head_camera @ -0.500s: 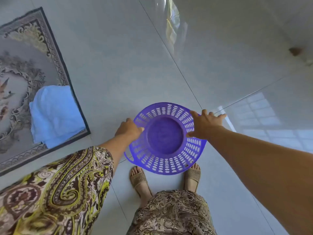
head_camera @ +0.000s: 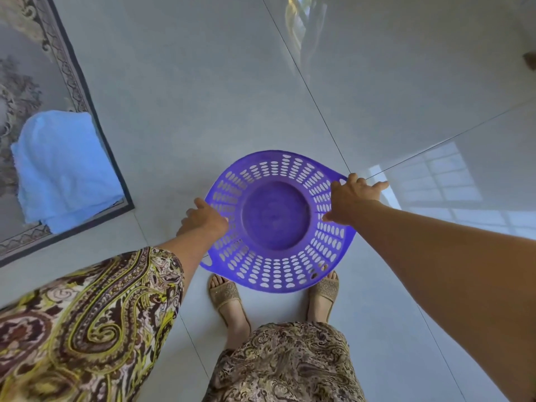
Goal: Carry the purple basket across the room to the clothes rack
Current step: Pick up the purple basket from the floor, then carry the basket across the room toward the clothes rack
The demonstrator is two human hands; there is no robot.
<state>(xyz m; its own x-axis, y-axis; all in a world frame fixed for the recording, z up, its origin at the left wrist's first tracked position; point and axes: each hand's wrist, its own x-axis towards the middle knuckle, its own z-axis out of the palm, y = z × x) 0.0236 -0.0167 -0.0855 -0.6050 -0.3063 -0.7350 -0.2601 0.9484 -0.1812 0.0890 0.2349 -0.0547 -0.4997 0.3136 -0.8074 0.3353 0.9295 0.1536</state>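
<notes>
Both hands' grip closed on purple basket [head_camera: 275, 219] rim: left hand [head_camera: 203, 220], right hand [head_camera: 352, 200]; glossy tiled floor [head_camera: 203, 82], rug [head_camera: 43, 82] left.

No readable text, labels, brands or numbers anywhere in view.

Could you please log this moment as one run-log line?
left hand: grips purple basket rim | right hand: grips opposite rim | basket: empty | clothes rack: unseen

I count one purple basket [head_camera: 275, 221], two hands, the left hand [head_camera: 204, 220] and the right hand [head_camera: 352, 200], two sandals [head_camera: 227, 298], one blue towel [head_camera: 65, 169], one rug [head_camera: 34, 91].
</notes>
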